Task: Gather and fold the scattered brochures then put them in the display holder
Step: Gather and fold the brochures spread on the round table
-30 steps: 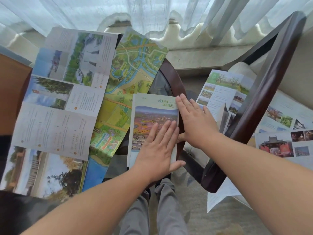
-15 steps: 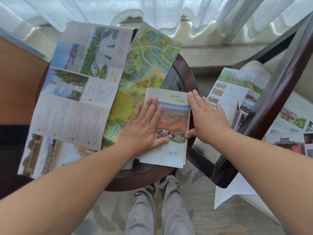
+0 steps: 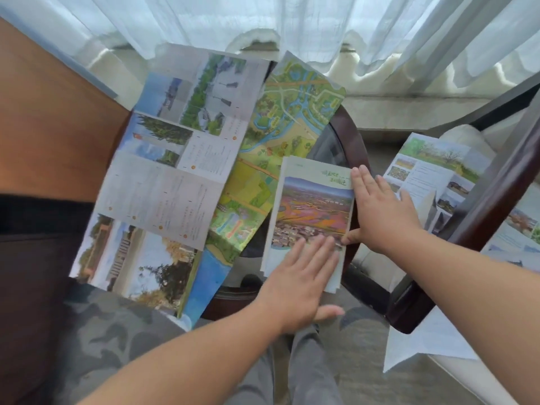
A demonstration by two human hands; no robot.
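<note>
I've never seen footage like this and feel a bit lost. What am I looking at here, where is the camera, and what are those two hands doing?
No machine here: the camera sits on a person's head, looking down at their own bare arms. The left hand and right hand lie flat on a folded brochure, pressing it rather than gripping it. It rests on a small round table beside two unfolded sheets: a photo brochure and an illustrated map. More open brochures lie on the chair at right.
</note>
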